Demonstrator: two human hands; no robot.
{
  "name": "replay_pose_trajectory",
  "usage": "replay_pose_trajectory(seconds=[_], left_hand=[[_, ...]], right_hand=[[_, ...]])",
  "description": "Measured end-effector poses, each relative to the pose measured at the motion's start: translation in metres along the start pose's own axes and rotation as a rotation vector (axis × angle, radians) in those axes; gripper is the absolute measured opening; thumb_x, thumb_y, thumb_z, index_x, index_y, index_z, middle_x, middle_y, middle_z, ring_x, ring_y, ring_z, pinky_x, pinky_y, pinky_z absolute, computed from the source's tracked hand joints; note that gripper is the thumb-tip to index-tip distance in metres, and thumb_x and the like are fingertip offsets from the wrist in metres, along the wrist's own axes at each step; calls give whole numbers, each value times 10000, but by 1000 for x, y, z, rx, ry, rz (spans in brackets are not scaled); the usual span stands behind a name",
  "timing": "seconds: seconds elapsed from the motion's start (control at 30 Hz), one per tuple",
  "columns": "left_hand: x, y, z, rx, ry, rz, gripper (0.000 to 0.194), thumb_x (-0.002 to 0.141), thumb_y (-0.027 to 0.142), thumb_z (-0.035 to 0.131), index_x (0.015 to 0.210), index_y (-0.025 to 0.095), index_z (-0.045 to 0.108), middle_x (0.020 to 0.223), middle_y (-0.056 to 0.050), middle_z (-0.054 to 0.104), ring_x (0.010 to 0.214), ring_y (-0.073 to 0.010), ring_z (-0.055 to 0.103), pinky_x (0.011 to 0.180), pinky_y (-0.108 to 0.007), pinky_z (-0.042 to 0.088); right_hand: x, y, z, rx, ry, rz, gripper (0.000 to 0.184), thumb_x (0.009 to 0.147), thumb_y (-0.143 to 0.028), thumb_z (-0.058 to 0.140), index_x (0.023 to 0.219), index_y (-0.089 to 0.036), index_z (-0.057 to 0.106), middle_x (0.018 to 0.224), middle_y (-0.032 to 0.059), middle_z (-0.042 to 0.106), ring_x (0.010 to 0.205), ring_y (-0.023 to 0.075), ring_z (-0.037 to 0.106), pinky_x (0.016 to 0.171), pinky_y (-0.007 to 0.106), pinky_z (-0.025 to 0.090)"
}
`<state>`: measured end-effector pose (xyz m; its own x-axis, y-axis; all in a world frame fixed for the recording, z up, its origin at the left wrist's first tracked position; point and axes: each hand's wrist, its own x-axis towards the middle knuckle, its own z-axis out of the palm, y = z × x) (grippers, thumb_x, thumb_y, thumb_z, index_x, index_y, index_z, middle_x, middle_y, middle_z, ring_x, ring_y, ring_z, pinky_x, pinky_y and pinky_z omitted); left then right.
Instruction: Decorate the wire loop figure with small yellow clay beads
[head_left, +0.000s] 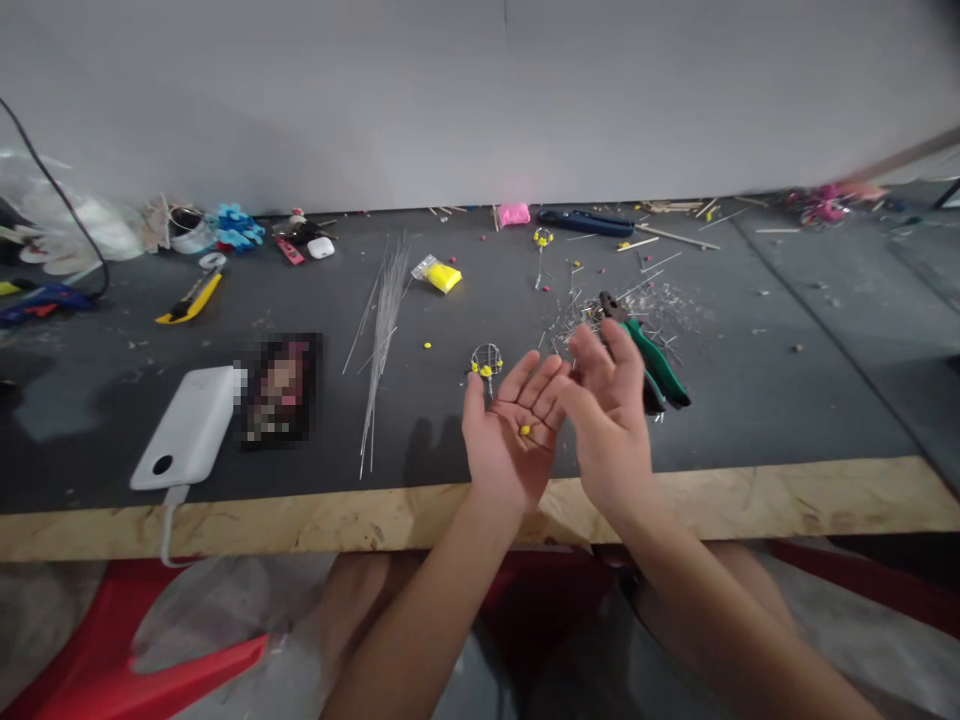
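On the upturned palm of my left hand (510,445) rests a small yellow clay ball (526,430); the fingers are stretched out. My right hand (613,430) is beside it, fingers extended and apart, its thumb close to the left fingertips, with nothing visible in it. Just beyond my left hand lies a small round wire frame (487,362) with yellow bits on it. Green-handled pliers (651,362) lie behind my right hand, next to scattered wire pieces (574,322). A loose yellow ball (427,345) sits on the dark table to the left.
A bundle of long thin wires (384,320) and a yellow clay packet (441,274) lie left of centre. Further left are a white power bank (187,425) and a yellow cutter (192,298). Near the wall lie a pink packet (514,214), a dark blue cutter (586,222) and another wire piece (541,250).
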<state>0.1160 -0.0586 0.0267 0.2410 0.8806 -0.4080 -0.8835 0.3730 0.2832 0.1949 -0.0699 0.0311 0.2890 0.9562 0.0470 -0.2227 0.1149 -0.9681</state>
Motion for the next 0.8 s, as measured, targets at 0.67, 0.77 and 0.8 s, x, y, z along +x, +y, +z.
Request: replay_pose_trajectory(seconds=[0.67,0.77,0.8], left_hand=[[-8,13,4,60,-130,51,625,939,598,260,983,184,726,1012,-84,751,1139,-243,639,1047,-387,448],[-9,13,4,71,-162,59,613,937,600,265,1001,193,719,1018,-77,751,1111,-241,654,1029,-377,459],[-9,13,4,73,-177,63,618,936,604,263,1004,192,719,1020,-77,751,1109,-240,655,1029,-373,457]], right_hand=[[-3,8,-5,85,-431,413,358,812,-182,635,1150,-292,601,1166,20,698,1137,204,627,944,377,521],[-4,8,-5,74,-438,439,341,789,-196,683,1114,-273,614,1138,25,706,1113,206,638,936,376,518],[-5,9,-4,71,-429,443,328,785,-222,699,1101,-267,619,1124,28,710,1108,210,640,940,383,513]])
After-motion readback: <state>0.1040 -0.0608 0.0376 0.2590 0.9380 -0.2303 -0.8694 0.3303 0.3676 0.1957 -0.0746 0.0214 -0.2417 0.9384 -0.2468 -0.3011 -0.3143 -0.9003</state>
